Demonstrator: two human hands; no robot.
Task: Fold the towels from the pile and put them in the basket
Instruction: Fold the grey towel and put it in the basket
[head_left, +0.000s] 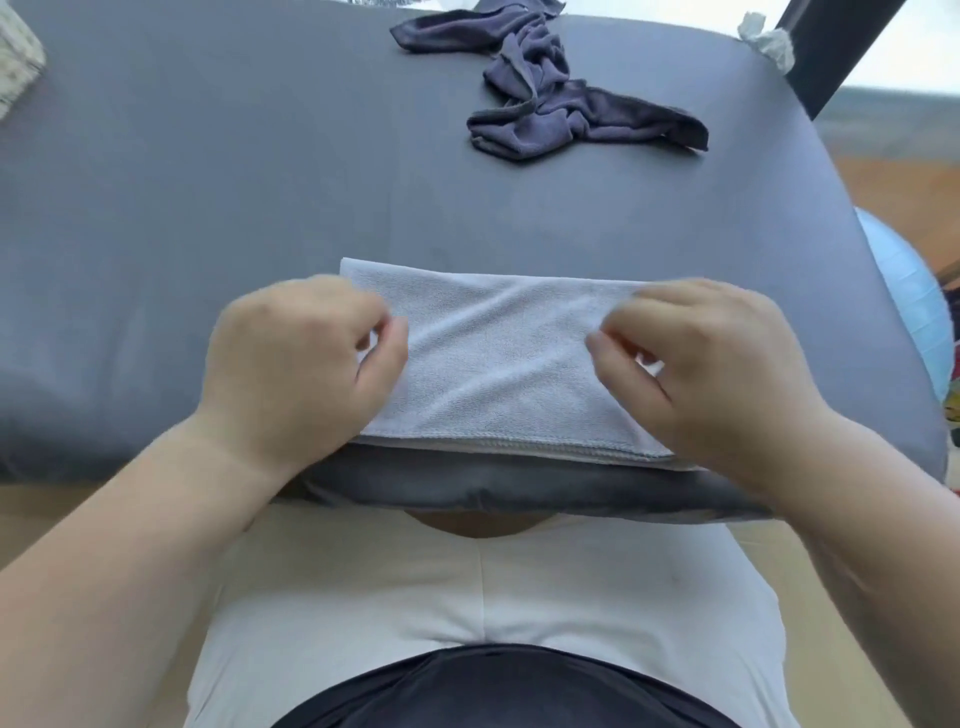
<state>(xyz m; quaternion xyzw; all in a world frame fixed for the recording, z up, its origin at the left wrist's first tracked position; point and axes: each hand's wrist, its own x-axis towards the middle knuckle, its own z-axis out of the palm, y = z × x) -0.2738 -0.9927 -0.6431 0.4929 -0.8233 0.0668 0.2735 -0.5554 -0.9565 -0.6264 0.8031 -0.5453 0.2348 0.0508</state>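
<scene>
a: hands?
b: left hand (296, 364) and right hand (711, 374) both curled, each pinching one end of the light towel (498, 358).
a: towel location?
b: folded flat at near edge of the grey surface (208, 182). dark pile (550, 93) at the far side, well apart.

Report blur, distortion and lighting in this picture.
Head view: the left hand and right hand are smeared by motion blur at the knuckles, while the light grey towel shows a fairly crisp stitched hem. Head view: wide-angle distortion bows the grey mattress edges outward. Head view: soft, even daylight, only faint shadows under the hands; the window at top right is blown out white.
</scene>
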